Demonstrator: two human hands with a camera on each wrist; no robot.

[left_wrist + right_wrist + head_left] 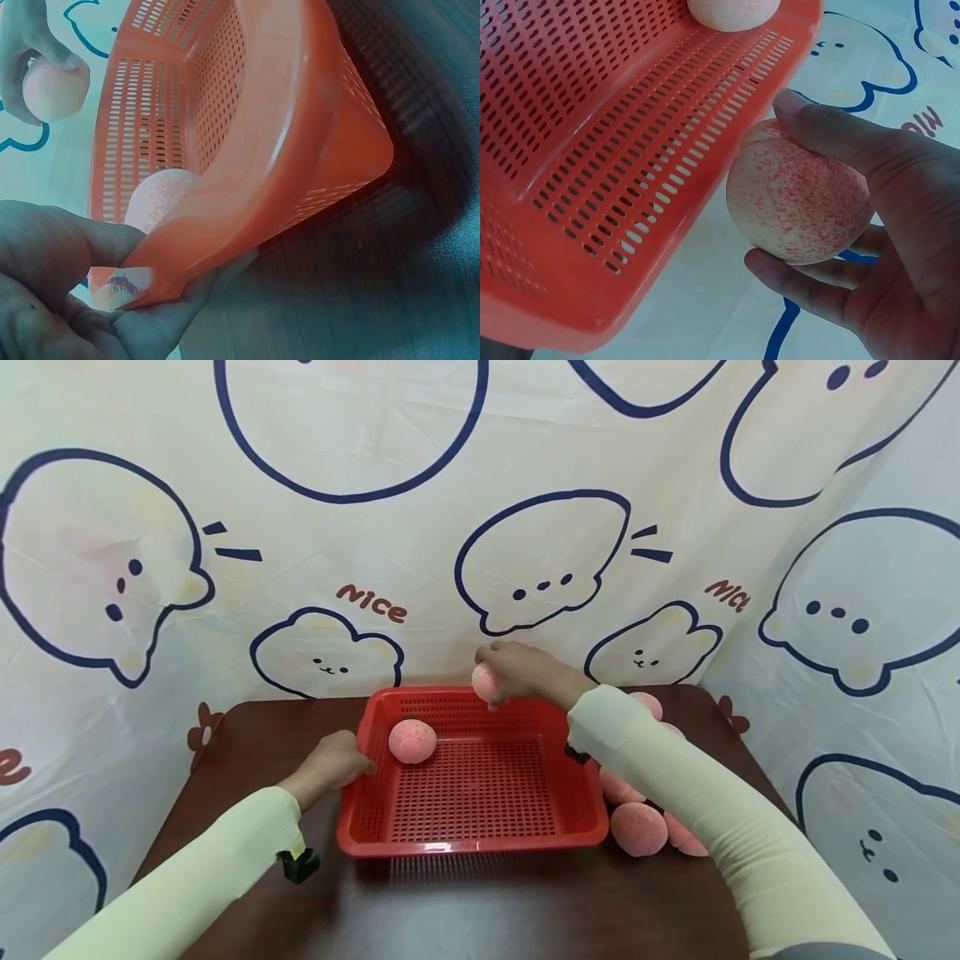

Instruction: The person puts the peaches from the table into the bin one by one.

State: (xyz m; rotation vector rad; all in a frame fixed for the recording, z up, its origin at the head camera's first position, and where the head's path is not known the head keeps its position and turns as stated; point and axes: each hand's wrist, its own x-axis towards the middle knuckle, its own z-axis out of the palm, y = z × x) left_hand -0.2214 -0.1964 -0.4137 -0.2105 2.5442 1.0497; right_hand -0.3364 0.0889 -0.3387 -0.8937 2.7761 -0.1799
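Observation:
A red perforated basket [472,839] sits on a dark brown table [480,902], with one pink speckled peach [412,741] lying inside near its far left corner. My left hand [333,764] pinches the basket's left rim [225,225] between thumb and fingers. My right hand [525,672] grips a second peach [486,682] over the basket's far rim; in the right wrist view this peach [799,201] sits between thumb and fingers just outside the basket wall [630,187]. The peach inside also shows in the left wrist view [159,196].
Several more pink peaches [639,828] lie on the table right of the basket, partly hidden by my right sleeve. A cartoon-printed cloth [480,527] hangs behind and around the table. The table's front edge is out of view.

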